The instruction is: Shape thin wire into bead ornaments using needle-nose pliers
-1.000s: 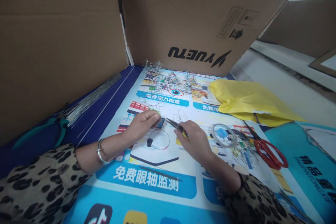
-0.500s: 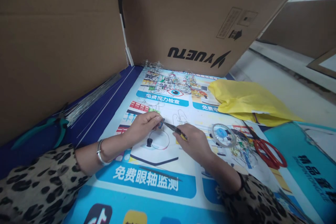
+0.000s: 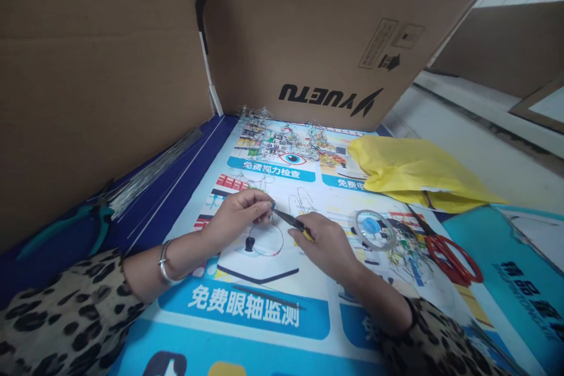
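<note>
My left hand [image 3: 240, 214] is closed in a pinch on a thin wire loop, near a small dark blue piece [image 3: 272, 206] at the fingertips. The wire loop [image 3: 282, 239] hangs in a round curve below the fingers, over the printed sheet [image 3: 268, 267]. My right hand [image 3: 330, 247] is wrapped round needle-nose pliers [image 3: 287, 218] with a bit of yellow on the handle. The pliers' dark jaws point left, and their tip meets the small piece at my left fingertips. What exactly the jaws grip is too small to tell.
Cardboard walls [image 3: 326, 23] rise behind and left. Tangled wires [image 3: 293, 140] lie at the back, straight wires [image 3: 152, 173] and green-handled pliers [image 3: 66, 232] at left. Rightward are a clear spool [image 3: 373, 230], red-handled scissors [image 3: 456, 258] and a yellow bag [image 3: 414, 170].
Both hands stay nearly in place, the plier tip still at my left fingertips. The small piece has turned slightly between them. The camera view has shifted a little.
</note>
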Demonstrator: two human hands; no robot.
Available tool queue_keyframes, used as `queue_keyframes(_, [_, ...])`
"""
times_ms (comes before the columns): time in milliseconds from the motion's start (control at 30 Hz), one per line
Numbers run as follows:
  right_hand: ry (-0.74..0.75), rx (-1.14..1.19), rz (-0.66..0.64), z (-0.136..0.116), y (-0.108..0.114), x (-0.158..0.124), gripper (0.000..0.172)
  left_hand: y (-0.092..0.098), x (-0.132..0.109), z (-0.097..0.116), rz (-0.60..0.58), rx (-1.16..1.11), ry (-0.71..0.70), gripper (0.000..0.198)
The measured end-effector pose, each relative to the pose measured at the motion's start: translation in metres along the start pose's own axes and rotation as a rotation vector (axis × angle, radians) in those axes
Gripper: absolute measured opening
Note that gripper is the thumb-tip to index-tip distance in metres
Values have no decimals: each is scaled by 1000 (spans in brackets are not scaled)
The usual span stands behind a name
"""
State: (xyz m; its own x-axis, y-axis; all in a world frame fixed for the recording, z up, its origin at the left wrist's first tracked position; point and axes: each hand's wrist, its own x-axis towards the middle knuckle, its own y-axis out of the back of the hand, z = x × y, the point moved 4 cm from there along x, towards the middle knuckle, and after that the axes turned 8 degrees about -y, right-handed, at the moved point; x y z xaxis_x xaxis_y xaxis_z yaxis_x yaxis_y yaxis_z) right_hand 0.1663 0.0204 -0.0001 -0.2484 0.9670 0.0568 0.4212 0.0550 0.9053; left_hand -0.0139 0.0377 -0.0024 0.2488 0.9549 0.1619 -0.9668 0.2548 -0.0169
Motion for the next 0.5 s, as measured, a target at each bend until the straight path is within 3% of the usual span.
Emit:
queue_keyframes(167, [6, -1, -20, -1, 0, 0, 15, 0, 0, 1, 8, 74, 8, 12])
queue_keyframes(500, [13, -31, -49, 1, 0, 0, 16, 5, 1, 4, 4, 340, -105, 13])
